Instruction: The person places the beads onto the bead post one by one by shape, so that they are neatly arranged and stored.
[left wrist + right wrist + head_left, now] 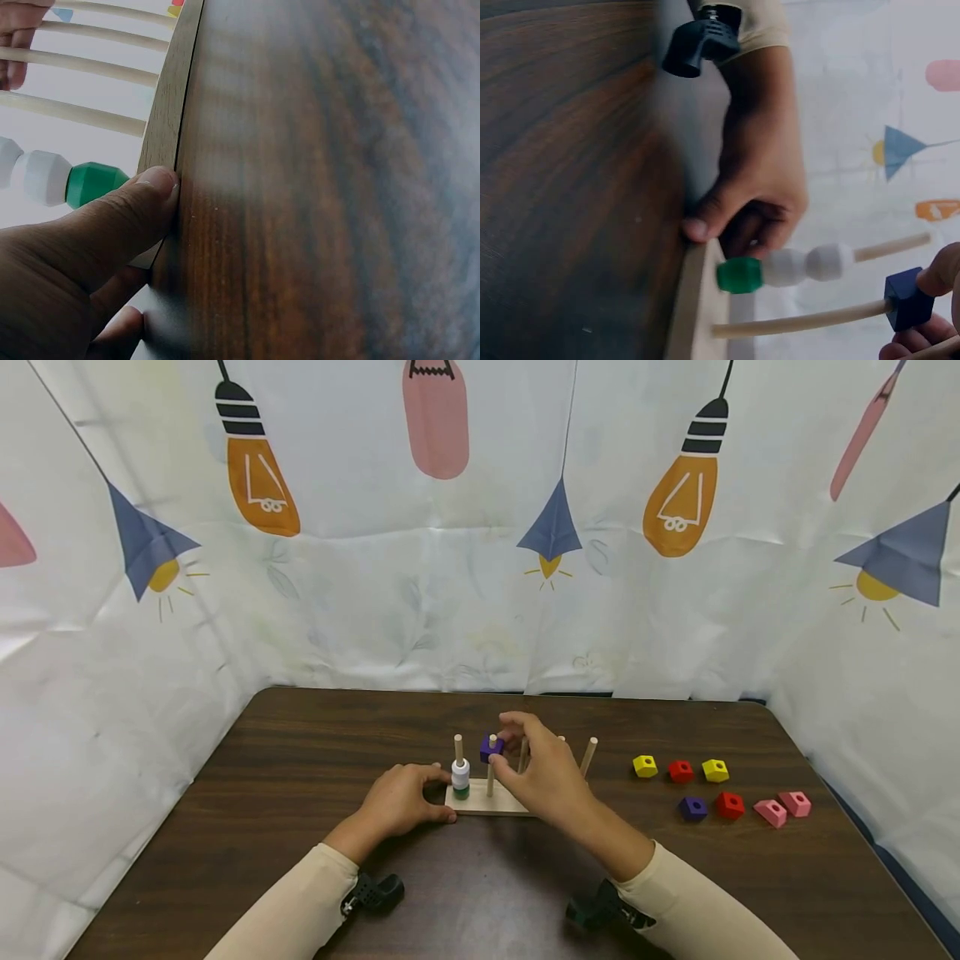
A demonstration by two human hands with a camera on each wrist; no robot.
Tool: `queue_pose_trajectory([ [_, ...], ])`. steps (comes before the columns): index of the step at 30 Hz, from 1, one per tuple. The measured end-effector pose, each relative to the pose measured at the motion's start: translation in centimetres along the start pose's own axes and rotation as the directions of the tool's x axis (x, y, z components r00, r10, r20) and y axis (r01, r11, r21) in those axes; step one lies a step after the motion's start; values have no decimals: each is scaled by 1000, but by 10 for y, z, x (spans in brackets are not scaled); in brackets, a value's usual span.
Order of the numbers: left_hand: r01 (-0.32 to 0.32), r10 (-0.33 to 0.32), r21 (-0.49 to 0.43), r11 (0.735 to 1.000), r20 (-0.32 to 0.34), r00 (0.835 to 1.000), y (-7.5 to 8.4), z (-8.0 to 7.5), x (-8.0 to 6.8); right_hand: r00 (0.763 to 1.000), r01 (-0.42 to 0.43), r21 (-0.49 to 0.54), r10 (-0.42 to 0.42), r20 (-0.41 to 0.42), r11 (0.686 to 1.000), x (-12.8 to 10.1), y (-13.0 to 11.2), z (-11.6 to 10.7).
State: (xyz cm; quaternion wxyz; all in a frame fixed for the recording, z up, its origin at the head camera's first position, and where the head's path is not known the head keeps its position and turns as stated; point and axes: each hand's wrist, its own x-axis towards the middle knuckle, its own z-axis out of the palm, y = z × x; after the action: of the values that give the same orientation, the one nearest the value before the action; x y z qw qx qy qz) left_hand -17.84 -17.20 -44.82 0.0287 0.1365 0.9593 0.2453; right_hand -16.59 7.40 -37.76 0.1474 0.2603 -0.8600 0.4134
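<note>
A wooden peg board [480, 808] with several upright pegs stands on the table. My left hand [405, 797] grips its left end, the thumb [150, 187] pressed on the near edge of the base. On the leftmost peg, a green bead [739, 275] sits at the bottom under two white beads [784, 268]. My right hand [551, 777] pinches a purple block [908, 300] between thumb and fingers. That block is around the upper part of the second peg [802, 322], well above the base. The right hand partly hides the pegs farther right.
Right of the board lie loose blocks: two yellow blocks [644, 767], a small red block [681, 771], a larger red block [730, 806], another purple block [693, 809] and two pink blocks [795, 803]. A printed white curtain [480, 635] hangs behind the dark wooden table [360, 718].
</note>
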Motion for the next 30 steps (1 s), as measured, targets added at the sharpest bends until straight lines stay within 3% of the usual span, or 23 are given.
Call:
queue_pose_trajectory([
  [17,5,-5,-3,1000,5,1000,1,0,0,994,-102,109,99,41,989,-23,38,39],
  [30,-9,9,8,1000,-1,1000,0,1,0,993,-91,39,88,85,995,-28,50,49],
])
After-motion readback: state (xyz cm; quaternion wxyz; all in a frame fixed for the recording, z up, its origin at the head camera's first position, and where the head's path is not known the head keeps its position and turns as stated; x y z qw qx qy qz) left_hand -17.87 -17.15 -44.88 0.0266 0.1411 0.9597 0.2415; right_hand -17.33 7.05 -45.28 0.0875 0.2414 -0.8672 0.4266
